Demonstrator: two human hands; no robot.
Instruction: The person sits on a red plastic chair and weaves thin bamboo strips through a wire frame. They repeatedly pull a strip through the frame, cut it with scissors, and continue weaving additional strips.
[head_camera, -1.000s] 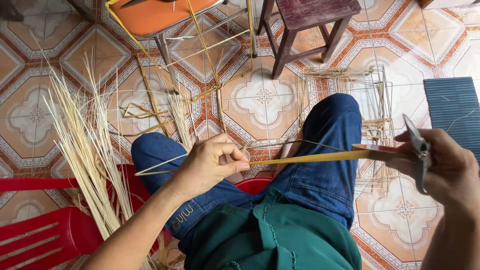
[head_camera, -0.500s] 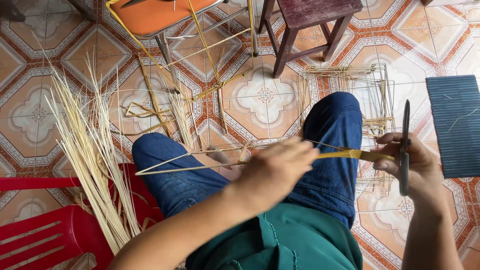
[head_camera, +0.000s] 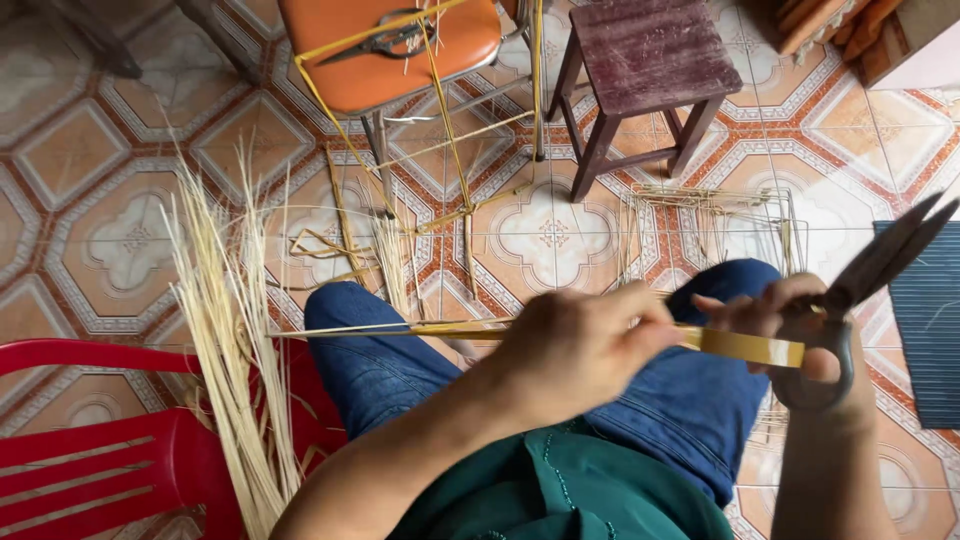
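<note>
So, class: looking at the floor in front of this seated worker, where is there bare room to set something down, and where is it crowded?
Bare tiled floor lies left of the pale strip bundle, and also between the orange chair and the thin-strip frame, under the brown stool. Crowded: loose strips below the chair; both hands over the lap.

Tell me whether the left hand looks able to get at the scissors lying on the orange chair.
Probably not as things stand: the left hand grips the bamboo strip, and the scissors lie far off beyond the knees.
</note>
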